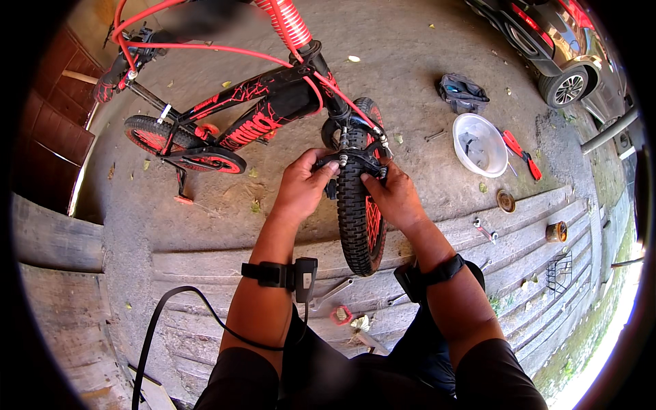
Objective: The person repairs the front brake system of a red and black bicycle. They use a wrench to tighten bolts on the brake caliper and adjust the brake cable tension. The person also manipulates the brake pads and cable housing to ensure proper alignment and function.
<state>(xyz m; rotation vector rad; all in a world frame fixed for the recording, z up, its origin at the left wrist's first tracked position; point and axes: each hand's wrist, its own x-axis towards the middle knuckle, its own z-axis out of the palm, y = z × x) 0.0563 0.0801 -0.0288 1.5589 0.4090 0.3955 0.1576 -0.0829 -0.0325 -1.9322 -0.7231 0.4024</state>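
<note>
A black and red bicycle (253, 113) stands before me with its knobby front tyre (353, 219) toward me. A black rim brake (362, 158) straddles that tyre below the fork. My left hand (301, 183) pinches the brake's left arm between thumb and fingers, near a small silver spring-like part. On the other side my right hand (399, 195) is closed around the right brake arm, its thumb lying by the tyre's edge. The fingers of both hands are partly hidden behind the brake. Red cables (342, 96) run down to it from the handlebar.
Right of the wheel stand a white plastic tub (482, 145), a dark tool bag (463, 93) and a red-handled cutter (522, 156). Wrenches (333, 292) and small tins (556, 232) lie on the ribbed concrete ramp. A car (560, 61) is parked far right. A black cable (179, 290) hangs from my left forearm.
</note>
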